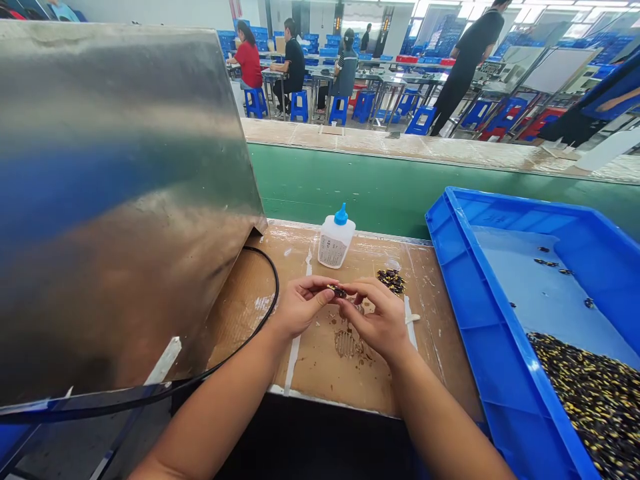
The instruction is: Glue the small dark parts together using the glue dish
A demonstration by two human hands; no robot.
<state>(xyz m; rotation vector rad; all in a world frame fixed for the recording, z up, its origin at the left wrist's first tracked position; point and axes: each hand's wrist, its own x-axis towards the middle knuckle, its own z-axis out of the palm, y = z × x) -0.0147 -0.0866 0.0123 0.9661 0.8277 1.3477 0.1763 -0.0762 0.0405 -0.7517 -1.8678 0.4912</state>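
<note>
Between my fingertips, above the brown cardboard work surface, is a small black-and-yellow part; its exact kind is too small to make out. My left hand pinches it from the left, thumb and fingers closed. From the other side my right hand grips it too, with its fingertips touching the part. Just beyond my right hand lies a little pile of similar black-and-yellow parts. A translucent squeeze bottle with a blue nozzle cap stands upright behind my hands.
On the right, a blue plastic bin holds a large heap of black-and-yellow parts. A big metal box fills the left, with a black cable beside it. Behind runs a green conveyor belt. Several people are in the background.
</note>
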